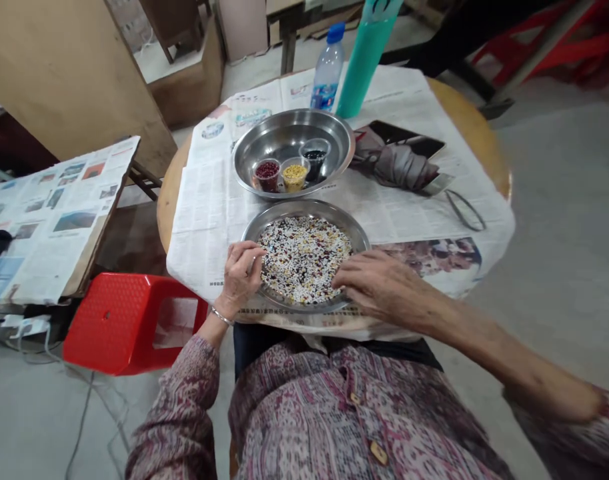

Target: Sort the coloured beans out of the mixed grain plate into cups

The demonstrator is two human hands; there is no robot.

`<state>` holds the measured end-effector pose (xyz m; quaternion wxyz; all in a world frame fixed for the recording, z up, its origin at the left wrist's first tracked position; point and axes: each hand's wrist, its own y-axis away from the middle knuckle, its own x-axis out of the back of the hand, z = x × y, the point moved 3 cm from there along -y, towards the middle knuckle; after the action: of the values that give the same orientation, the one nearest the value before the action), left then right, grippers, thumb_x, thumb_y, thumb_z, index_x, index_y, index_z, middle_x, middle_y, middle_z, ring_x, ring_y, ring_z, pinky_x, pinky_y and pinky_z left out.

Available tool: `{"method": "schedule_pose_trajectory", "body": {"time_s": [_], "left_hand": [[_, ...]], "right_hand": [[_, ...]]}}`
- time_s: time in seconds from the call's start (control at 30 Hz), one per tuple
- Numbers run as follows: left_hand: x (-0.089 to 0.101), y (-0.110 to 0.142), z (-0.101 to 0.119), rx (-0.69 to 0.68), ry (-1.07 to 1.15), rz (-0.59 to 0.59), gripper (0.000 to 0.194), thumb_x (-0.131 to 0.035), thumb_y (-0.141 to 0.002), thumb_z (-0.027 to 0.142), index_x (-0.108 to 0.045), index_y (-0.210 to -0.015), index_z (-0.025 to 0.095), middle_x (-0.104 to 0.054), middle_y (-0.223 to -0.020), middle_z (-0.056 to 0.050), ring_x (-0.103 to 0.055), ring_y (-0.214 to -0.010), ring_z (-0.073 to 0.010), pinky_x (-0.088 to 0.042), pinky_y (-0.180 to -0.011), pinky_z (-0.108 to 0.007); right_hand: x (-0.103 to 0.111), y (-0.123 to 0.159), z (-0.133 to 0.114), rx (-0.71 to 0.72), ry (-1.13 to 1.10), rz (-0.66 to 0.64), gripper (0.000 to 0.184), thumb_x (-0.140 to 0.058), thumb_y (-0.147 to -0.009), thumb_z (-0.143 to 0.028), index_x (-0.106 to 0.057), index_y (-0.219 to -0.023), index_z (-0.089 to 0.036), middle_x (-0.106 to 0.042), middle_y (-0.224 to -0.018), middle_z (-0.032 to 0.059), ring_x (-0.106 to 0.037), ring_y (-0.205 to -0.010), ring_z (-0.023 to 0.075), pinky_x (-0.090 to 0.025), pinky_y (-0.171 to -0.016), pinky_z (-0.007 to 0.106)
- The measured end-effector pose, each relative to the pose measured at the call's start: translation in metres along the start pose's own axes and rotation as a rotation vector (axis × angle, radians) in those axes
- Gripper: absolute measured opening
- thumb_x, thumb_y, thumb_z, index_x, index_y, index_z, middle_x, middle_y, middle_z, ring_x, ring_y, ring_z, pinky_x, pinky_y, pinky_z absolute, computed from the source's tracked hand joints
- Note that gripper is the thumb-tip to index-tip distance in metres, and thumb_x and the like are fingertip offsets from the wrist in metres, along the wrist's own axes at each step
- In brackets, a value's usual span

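Note:
A metal plate (351,225) of mixed white, yellow, red and dark beans sits at the near edge of a round table covered with newspaper (209,200). My left hand (240,275) rests on the plate's left rim, fingers curled in a pinch; what they hold is too small to see. My right hand (374,283) lies on the right rim, its fingertips pressed together among the beans. Behind it a second metal plate (334,130) holds three small cups: red beans (267,172), yellow beans (295,175) and dark beans (314,159).
A water bottle (328,70) and a teal flask (364,57) stand at the back. A folded grey umbrella (399,165) lies at the right. A red stool (119,313) and a newspaper-covered board (49,213) are on the left.

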<state>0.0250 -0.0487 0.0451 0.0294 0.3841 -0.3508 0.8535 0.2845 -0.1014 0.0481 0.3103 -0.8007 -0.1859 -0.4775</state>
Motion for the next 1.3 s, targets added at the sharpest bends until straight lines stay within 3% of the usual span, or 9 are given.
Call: {"method": "schedule_pose_trajectory", "body": {"time_s": [0.23,0.43,0.57,0.67,0.77,0.9,1.07,1.2,1.3], "left_hand": [[-0.008,-0.001,-0.025,0.206,0.159,0.049,0.019,-0.065,-0.092,0.021,-0.069,-0.110,0.022,-0.059,-0.138,-0.010,-0.054,-0.133,-0.0249,-0.044,-0.117,-0.048],[-0.019,0.000,-0.043,0.378,0.324,0.033,0.027,-0.054,-0.096,0.017,-0.069,-0.119,0.022,-0.064,-0.135,-0.009,-0.059,-0.130,-0.0220,-0.047,-0.115,-0.042],[-0.022,0.000,-0.044,0.398,0.343,0.019,0.027,-0.051,-0.095,0.013,-0.073,-0.110,0.021,-0.068,-0.126,-0.008,-0.062,-0.126,-0.0214,-0.049,-0.112,-0.039],[-0.022,-0.001,-0.044,0.394,0.328,0.010,0.028,-0.050,-0.096,0.013,-0.073,-0.108,0.021,-0.068,-0.126,-0.008,-0.063,-0.124,-0.0211,-0.049,-0.112,-0.038],[-0.021,-0.002,-0.043,0.385,0.308,-0.002,0.028,-0.049,-0.096,0.013,-0.073,-0.107,0.021,-0.068,-0.124,-0.007,-0.063,-0.123,-0.0217,-0.050,-0.111,-0.039],[-0.020,-0.003,-0.044,0.401,0.302,0.003,0.028,-0.049,-0.095,0.013,-0.073,-0.105,0.022,-0.069,-0.120,-0.006,-0.063,-0.121,-0.0215,-0.050,-0.109,-0.038],[-0.020,-0.004,-0.043,0.410,0.306,0.001,0.027,-0.050,-0.094,0.012,-0.073,-0.101,0.022,-0.070,-0.118,-0.006,-0.062,-0.121,-0.0213,-0.050,-0.109,-0.038],[-0.020,-0.004,-0.043,0.415,0.291,-0.005,0.026,-0.050,-0.094,0.012,-0.074,-0.100,0.022,-0.069,-0.118,-0.006,-0.063,-0.121,-0.0210,-0.050,-0.108,-0.037],[-0.020,-0.004,-0.043,0.408,0.287,-0.008,0.024,-0.051,-0.094,0.013,-0.073,-0.099,0.022,-0.069,-0.118,-0.005,-0.063,-0.119,-0.0206,-0.051,-0.107,-0.036]], "right_hand": [[-0.034,-0.019,-0.001,0.065,0.056,-0.142,0.027,-0.057,-0.079,-0.004,-0.069,-0.088,-0.026,-0.074,-0.085,0.0011,-0.066,-0.082,0.0205,-0.045,-0.077,0.037],[-0.032,-0.063,0.025,-0.123,0.195,0.076,0.031,-0.053,-0.090,-0.014,-0.069,-0.115,-0.024,-0.073,-0.110,0.0098,-0.064,-0.099,0.0266,-0.051,-0.081,0.042],[-0.042,-0.085,0.042,-0.248,0.228,0.150,0.035,-0.058,-0.096,-0.047,-0.067,-0.120,-0.024,-0.070,-0.113,0.0127,-0.060,-0.102,0.0312,-0.052,-0.080,0.045],[-0.055,-0.100,0.031,-0.220,0.227,0.115,0.046,-0.060,-0.094,-0.056,-0.065,-0.124,-0.022,-0.066,-0.122,0.0148,-0.057,-0.110,0.0331,-0.053,-0.085,0.047],[-0.064,-0.110,0.006,-0.086,0.168,0.004,0.036,-0.064,-0.094,-0.044,-0.065,-0.121,-0.020,-0.065,-0.123,0.0158,-0.056,-0.112,0.0323,-0.053,-0.089,0.047],[-0.063,-0.099,-0.019,0.102,0.029,-0.141,0.010,-0.061,-0.094,-0.021,-0.068,-0.102,-0.021,-0.066,-0.107,0.0096,-0.057,-0.102,0.0241,-0.052,-0.085,0.039],[-0.042,-0.058,-0.014,0.117,0.006,-0.158,0.019,-0.057,-0.088,-0.006,-0.067,-0.089,-0.022,-0.067,-0.098,0.0062,-0.058,-0.091,0.0211,-0.050,-0.076,0.034],[-0.025,-0.033,0.001,-0.015,0.105,-0.064,0.016,-0.057,-0.090,-0.010,-0.068,-0.092,-0.022,-0.065,-0.099,0.0085,-0.059,-0.093,0.0230,-0.051,-0.073,0.034],[-0.025,-0.030,-0.006,0.012,0.045,-0.102,0.010,-0.058,-0.096,-0.021,-0.068,-0.097,-0.022,-0.064,-0.094,0.0064,-0.060,-0.085,0.0206,-0.051,-0.071,0.034]]}}
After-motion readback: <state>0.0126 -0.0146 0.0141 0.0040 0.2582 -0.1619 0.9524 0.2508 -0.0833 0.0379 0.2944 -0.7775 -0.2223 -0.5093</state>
